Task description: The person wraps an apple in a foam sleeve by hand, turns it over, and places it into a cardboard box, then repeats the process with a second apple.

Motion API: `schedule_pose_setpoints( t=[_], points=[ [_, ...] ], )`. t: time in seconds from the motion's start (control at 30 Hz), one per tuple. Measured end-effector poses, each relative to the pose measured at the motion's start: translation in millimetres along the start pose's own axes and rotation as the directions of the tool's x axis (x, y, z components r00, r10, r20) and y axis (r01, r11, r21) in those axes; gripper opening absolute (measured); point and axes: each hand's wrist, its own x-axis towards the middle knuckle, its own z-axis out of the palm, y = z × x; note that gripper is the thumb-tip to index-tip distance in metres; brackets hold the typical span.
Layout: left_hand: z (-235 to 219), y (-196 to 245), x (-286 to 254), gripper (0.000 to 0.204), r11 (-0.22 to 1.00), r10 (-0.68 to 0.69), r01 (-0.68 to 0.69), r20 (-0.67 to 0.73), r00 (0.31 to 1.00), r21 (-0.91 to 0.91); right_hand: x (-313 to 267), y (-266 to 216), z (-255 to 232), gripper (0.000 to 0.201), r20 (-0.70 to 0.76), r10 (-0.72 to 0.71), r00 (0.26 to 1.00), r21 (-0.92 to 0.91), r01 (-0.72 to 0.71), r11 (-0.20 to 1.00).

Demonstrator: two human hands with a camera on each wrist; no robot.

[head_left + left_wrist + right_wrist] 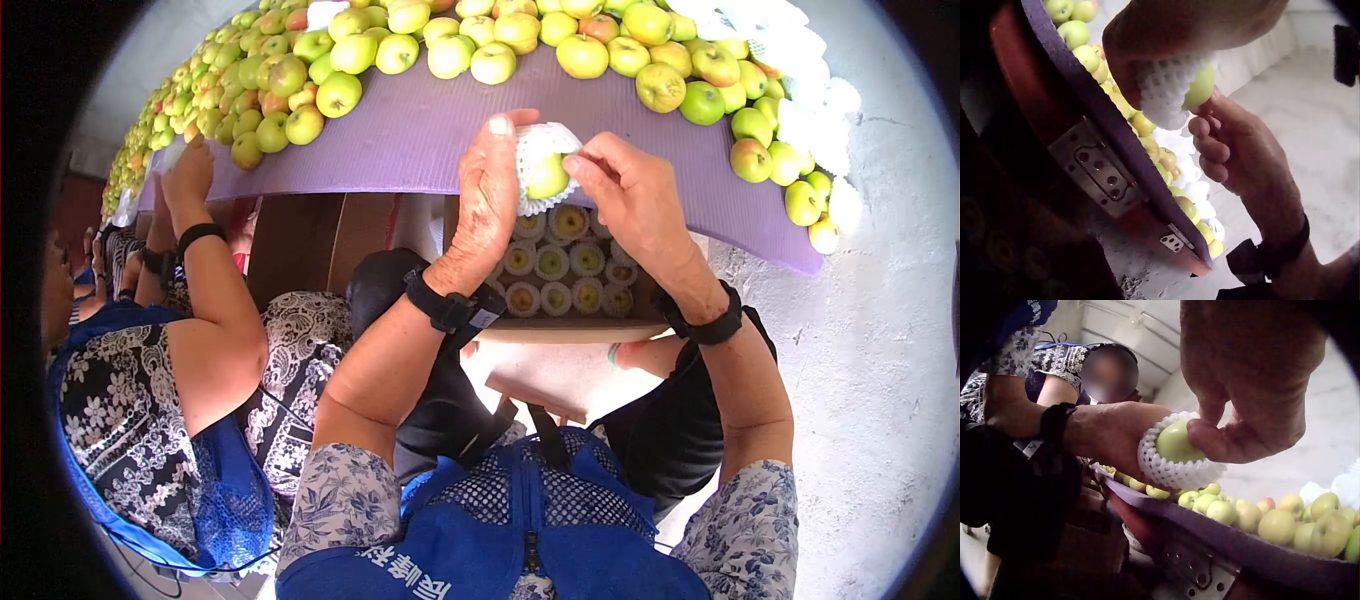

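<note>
My left hand [485,195] holds a green apple [546,176] that sits partly inside a white foam net sleeve [1169,472]. The apple's bare top shows through the sleeve's open end, facing my right hand [640,195]. With thumb and forefinger, that hand pinches at the sleeve's edge, right against the apple, as the right wrist view shows. In the left wrist view, the foam net wraps most of the fruit, and the right hand's other fingers curl beside it. Both hands are raised over the near edge of a purple-covered table [400,140].
Loose apples [285,75] are heaped along the table's far side. White foam nets [805,110] lie piled at the right end. Below the table edge, a cardboard box [570,332] holds rows of net-wrapped apples [551,262]. Another person [215,330] sits close on the left.
</note>
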Motion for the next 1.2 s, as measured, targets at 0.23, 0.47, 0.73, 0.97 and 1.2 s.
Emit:
schedule_pose_setpoints(
  t=[0.23, 0.47, 0.73, 0.97, 1.2],
  points=[
    [1, -8, -3, 0.048, 0.930, 0.272, -0.259, -0.015, 0.962, 0.259, 6, -1, -7, 0.024, 0.178, 0.363, 0.915, 0.292, -0.402, 0.868],
    [5, -7, -6, 0.036, 0.925, 0.315, -0.302, -0.021, 0.949, 0.231, 3, 9, 0, 0.021, 0.200, 0.394, 0.897, 0.529, -0.437, 0.727],
    [8, -3, -2, 0.042, 0.987, 0.133, -0.142, -0.110, 0.985, -0.078, 2, 12, 4, 0.015, 0.155, 0.351, 0.924, 0.626, -0.366, 0.688],
    [6, -17, 0, 0.041, 0.896, -0.129, 0.096, -0.045, 0.991, -0.434, 7, 17, 2, 0.016, 0.105, 0.319, 0.942, 0.554, -0.322, 0.768],
    [0, -18, 0, 0.021, 0.903, -0.158, 0.137, -0.018, 0.987, -0.407, 10, 19, 1, 0.014, 0.080, 0.264, 0.961, 0.432, -0.272, 0.860]
  ],
)
